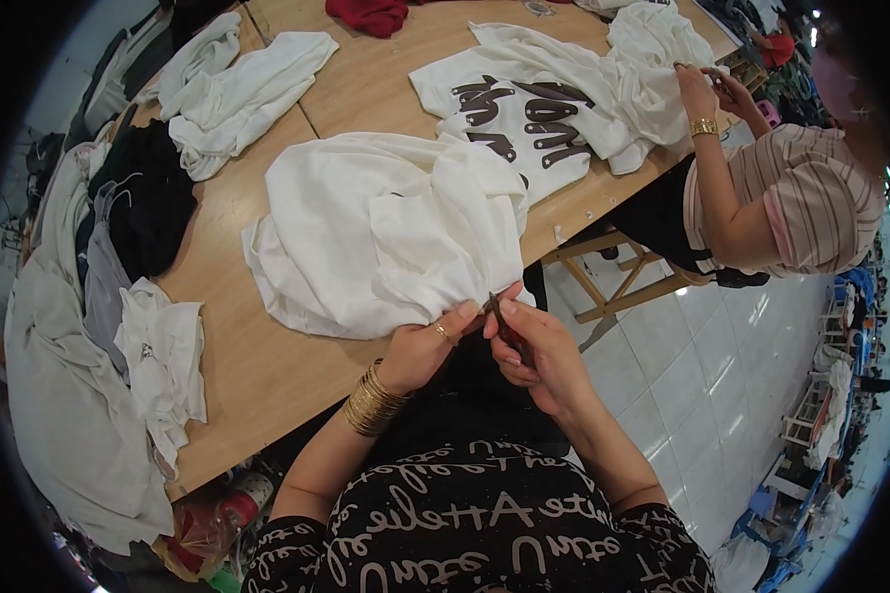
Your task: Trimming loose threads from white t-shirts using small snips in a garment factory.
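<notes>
A large white garment (366, 232) lies bunched on the wooden table, its near edge drawn up to my hands. My left hand (435, 341), wearing a ring and gold bangles, pinches that edge close to the table's front. My right hand (539, 351) is wrapped round a small pair of thread snips (505, 331) with dark blades and a dark red handle. The tips of the snips are right beside my left fingertips, at the fabric edge. Exactly what lies between the blades is too small to tell.
Another white garment with dark print (524, 124) lies behind, near a seated co-worker (761, 198) at the right. White clothes (242, 99) lie at the back left; dark and grey garments (143, 198) hang over the left edge. A wooden stool (603, 277) stands right of the table (242, 395).
</notes>
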Action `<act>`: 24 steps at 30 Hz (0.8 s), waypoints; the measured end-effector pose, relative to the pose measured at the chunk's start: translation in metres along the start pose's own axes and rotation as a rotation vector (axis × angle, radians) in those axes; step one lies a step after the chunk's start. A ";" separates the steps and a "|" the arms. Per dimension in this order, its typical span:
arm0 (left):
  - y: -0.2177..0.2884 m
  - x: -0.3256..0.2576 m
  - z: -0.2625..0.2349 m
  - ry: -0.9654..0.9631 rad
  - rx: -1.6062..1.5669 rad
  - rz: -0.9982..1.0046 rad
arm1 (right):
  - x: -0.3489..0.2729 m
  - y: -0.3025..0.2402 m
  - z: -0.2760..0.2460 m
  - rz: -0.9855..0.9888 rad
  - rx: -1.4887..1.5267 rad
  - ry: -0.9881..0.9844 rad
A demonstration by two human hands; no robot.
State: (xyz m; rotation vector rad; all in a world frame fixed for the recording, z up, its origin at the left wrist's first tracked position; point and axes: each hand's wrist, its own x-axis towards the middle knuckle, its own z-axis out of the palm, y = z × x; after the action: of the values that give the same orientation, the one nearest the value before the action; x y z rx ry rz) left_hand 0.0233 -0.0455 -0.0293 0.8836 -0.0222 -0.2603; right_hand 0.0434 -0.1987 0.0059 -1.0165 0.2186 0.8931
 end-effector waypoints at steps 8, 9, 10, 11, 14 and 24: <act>-0.005 0.002 -0.010 -0.104 -0.199 -0.088 | -0.008 -0.002 0.000 -0.056 -0.152 0.024; -0.006 0.003 -0.007 -0.105 -0.197 -0.090 | -0.008 -0.002 0.000 -0.056 -0.186 0.028; -0.005 0.003 -0.003 -0.043 -0.161 -0.078 | -0.008 -0.002 -0.001 -0.057 -0.183 0.029; -0.006 0.003 0.000 0.019 -0.125 -0.064 | -0.008 -0.002 -0.002 -0.054 -0.174 0.030; -0.010 0.002 0.002 0.072 -0.111 -0.052 | -0.008 -0.002 -0.003 -0.049 -0.169 0.032; -0.006 0.004 0.005 -0.009 -0.077 -0.046 | -0.007 -0.001 -0.005 -0.045 -0.150 0.020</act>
State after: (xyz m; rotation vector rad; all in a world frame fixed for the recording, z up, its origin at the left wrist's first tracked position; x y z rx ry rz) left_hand 0.0251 -0.0536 -0.0313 0.8072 0.0001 -0.3064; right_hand 0.0406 -0.2068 0.0073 -1.1659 0.1464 0.8686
